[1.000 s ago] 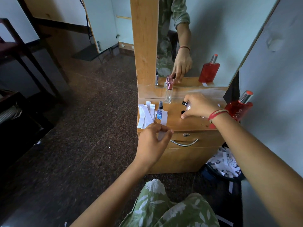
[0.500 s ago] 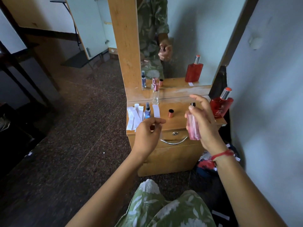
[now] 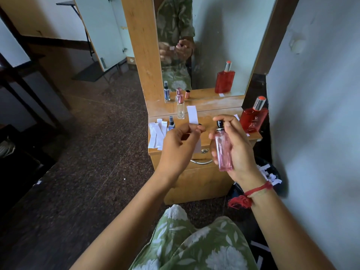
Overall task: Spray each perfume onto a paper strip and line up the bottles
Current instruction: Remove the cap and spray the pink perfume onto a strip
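In the head view, our left grip (image 3: pixel 177 145) has lifted the paper strip (image 3: pixel 192 114) and pinches it so it stands up. Our right grip (image 3: pixel 238 147) has brought the pink bottle (image 3: pixel 224 151) close beside the strip. It is wrapped round the bottle, with one finger on the black pump. We think the spray comes next.

Both are in the air over the front edge of the surface (image 3: pixel 205 121). The red bottle (image 3: pixel 253 119) stands near the right edge, by the wall, so it is tight there. Bare wood shows between the red bottle and the clear bottle (image 3: pixel 180 109).
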{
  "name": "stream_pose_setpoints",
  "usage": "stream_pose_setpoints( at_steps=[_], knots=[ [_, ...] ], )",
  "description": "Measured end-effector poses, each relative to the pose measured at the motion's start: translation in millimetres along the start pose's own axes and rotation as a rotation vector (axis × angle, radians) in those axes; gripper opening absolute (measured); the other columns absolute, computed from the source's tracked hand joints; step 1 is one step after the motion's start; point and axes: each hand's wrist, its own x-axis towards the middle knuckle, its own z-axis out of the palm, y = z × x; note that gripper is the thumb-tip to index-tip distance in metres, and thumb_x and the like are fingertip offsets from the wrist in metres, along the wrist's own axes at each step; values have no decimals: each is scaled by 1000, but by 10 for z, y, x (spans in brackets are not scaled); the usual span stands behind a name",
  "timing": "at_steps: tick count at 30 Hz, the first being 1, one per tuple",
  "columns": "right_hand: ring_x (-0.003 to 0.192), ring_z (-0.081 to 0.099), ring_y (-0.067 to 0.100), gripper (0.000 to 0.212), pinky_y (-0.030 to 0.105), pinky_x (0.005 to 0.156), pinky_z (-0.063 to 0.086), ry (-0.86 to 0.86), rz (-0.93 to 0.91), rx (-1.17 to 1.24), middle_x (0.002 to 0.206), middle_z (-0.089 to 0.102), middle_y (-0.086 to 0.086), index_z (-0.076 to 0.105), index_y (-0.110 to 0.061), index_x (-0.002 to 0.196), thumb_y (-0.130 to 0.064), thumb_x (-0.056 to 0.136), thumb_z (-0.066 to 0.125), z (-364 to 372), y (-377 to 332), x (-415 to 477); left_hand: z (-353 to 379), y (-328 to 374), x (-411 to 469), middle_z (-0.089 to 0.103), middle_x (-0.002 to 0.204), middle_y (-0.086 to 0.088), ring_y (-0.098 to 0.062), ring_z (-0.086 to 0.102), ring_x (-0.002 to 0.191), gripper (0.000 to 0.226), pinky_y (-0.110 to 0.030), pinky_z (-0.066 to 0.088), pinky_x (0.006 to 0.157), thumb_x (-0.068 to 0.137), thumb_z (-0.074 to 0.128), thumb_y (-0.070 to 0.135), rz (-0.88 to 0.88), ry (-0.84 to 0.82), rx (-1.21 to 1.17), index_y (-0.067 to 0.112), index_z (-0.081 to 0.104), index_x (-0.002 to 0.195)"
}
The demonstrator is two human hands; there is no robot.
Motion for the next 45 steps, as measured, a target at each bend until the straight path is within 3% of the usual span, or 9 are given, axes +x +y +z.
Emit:
stream_pose_setpoints(
  at_steps=[5,8,14,18,22,24,37,42,45],
  knots=[
    [75,65,12,16,23,64,50,146,-376,-650,85,62,-6,55,-17,103,-22,99,41,-66,-47,17,25,-28,-68,71,85,0,-7,64,73,23,-22,51,67,90,61,3,90,-4,161,25,55,93],
    [68,63,7,20,26,55,52,187,-554,-1028,74,63,-7,59,-11,105,-22,100,42,-96,-78,-9,48,-27,-107,71,75,5,-4,64,61,35,-23,51,59,89,65,10,80,21,238,33,40,96],
    [58,60,14,20,35,45,48,223,-667,-1237,72,64,-3,62,-10,106,-17,98,45,-109,-88,40,52,38,-96,73,76,3,-3,65,62,15,-28,53,58,96,55,20,45,7,274,10,66,96],
    [73,65,9,18,22,63,52,270,-531,-896,80,65,-12,60,-16,106,-21,99,45,-36,-112,26,57,65,-105,72,70,-1,-6,56,49,31,-32,47,50,97,52,25,-4,29,209,4,65,77],
    [69,59,13,12,27,57,48,493,282,-1,80,62,-5,58,-21,98,-32,94,54,0,-82,71,75,25,-86,72,73,-4,-7,58,50,31,-29,49,49,96,51,21,-58,44,149,-3,63,81],
    [62,55,13,16,24,48,46,497,474,243,80,59,2,57,-14,100,-28,91,56,-48,-68,64,78,0,-64,72,74,-4,-7,58,50,29,-24,47,46,96,51,19,-78,53,156,-3,63,83],
    [63,62,17,18,30,55,56,199,194,498,83,61,1,58,-20,103,-15,86,55,46,-81,-34,91,-11,52,62,54,9,-10,55,41,27,-24,46,42,96,52,18,-58,77,190,8,58,71],
    [65,60,4,32,21,58,48,154,-262,-641,94,64,-1,55,-23,115,-13,86,63,-134,83,-9,128,28,38,66,59,-1,-3,52,38,23,-19,40,42,96,52,20,0,68,244,12,61,76],
    [57,57,12,35,27,52,48,122,-389,-856,76,61,1,54,-18,115,-3,84,62,-172,83,5,147,43,23,63,54,-6,-2,52,36,22,-16,36,42,95,53,18,34,64,280,8,63,79]
  ],
)
